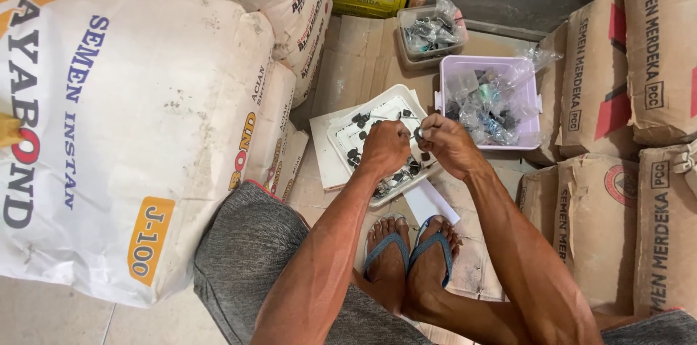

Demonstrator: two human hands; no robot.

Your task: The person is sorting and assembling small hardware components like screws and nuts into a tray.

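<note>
We judge the step as fitting a small metal part [418,132] together, mid-frame above the white tray [341,138]. Our left hand [385,148] is clenched, perhaps pinching something hidden; our right hand [446,143] grips the part at its fingertips. Next calls for steady alignment. The part looks tiny, silvery and round, though blurred.

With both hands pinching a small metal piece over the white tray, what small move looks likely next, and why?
Probably the right hand twists the small metal piece while the left hand steadies it: both pinch it together above the white tray of dark loose parts, not yet set down.
</note>
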